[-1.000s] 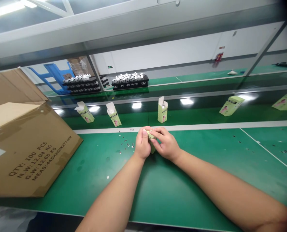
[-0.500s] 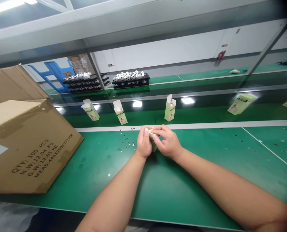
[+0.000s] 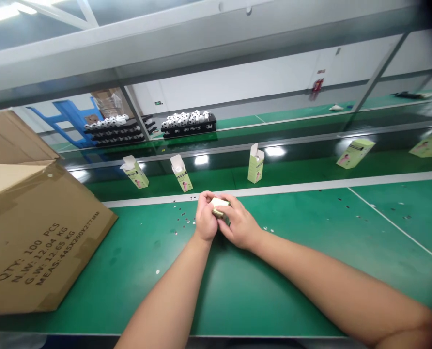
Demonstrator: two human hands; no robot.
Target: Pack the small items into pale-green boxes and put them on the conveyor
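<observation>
Grip: left hand [image 3: 205, 218] and right hand [image 3: 239, 225] narrow, holding small green carton [image 3: 220, 209] above the bench [image 3: 274, 291], mid-span | I'm working its white end flap [image 3: 219, 201] | next: steady finger pressure there

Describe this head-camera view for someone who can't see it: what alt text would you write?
The left hand and right hand hold a small pale green carton over a green workbench, with more cartons standing beyond and a cardboard shipping box at left.
</observation>
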